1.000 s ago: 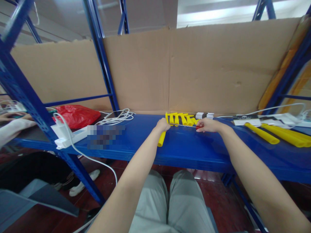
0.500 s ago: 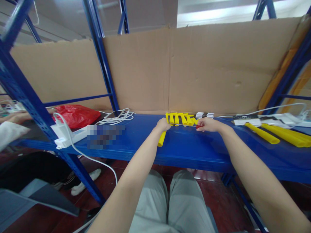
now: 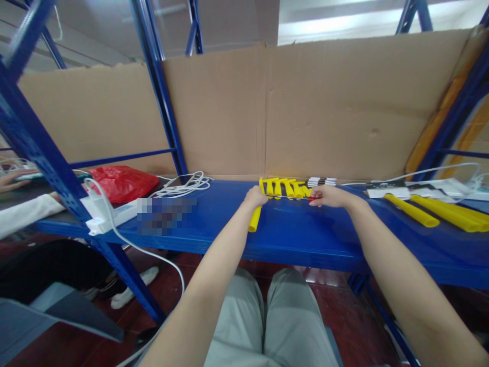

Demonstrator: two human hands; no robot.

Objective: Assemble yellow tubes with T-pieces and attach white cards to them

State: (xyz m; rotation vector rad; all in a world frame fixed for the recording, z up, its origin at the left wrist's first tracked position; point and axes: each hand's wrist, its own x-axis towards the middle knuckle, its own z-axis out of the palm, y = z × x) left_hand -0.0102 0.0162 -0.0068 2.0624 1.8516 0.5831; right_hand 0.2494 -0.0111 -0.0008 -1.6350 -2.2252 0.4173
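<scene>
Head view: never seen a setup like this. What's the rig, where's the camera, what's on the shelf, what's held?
No machine here: a person works bare-handed, and the only camera sits on their head, looking forward and down. The left hand grips a yellow tube. The right hand holds a red-handled tool, its thin metal shaft reaching toward the left hand. On the blue shelf, small yellow pieces lie behind the shaft; longer yellow tubes lie to the right, a red bag to the left.
</scene>
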